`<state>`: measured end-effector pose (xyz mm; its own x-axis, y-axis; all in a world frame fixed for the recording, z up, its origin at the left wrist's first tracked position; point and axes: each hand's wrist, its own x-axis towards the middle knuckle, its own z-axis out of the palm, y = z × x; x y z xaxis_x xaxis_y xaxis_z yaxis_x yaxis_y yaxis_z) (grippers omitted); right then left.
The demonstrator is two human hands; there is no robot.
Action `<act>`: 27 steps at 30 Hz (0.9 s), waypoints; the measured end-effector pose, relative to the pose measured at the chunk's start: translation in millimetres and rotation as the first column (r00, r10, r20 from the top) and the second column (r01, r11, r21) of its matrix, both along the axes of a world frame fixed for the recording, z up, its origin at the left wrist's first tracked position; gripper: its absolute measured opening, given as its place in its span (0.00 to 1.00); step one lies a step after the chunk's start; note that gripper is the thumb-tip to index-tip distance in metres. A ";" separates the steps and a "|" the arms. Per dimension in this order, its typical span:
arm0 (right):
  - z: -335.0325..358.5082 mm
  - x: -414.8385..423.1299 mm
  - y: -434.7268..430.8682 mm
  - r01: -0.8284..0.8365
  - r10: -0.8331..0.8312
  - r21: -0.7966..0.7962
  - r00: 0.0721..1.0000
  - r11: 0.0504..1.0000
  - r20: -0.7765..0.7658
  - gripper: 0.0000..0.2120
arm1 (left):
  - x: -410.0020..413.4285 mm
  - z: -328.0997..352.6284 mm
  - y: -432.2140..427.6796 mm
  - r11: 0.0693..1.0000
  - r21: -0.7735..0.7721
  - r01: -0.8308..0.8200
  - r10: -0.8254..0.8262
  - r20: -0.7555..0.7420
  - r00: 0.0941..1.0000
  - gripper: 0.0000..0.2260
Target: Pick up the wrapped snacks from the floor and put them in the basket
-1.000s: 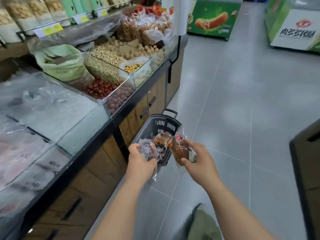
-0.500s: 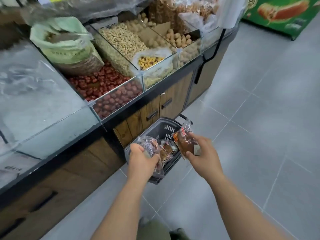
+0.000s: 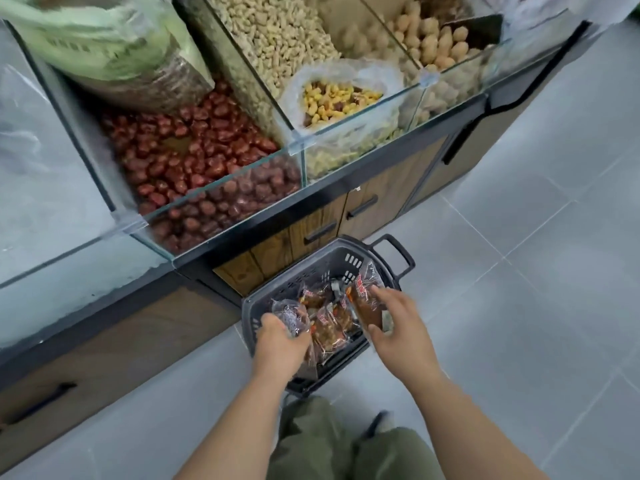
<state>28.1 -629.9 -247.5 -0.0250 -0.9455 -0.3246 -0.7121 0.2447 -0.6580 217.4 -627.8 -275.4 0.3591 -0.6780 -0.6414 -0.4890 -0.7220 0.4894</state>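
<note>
Your left grip [image 3: 282,341] pinches one wrapped snack [image 3: 292,315] and your right grip [image 3: 398,323] clasps a second snack [image 3: 367,301], both above the basket [image 3: 322,268] on the floor [image 3: 519,306], so releasing near its rim may spill slippery wrappers out.
</note>
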 end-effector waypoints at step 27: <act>-294.3 -0.1 -92.8 -0.412 0.611 0.660 0.787 0.628 -0.089 0.35 | -29.7 -271.6 -16.9 0.916 0.400 -0.044 -0.025 0.165 0.986 0.23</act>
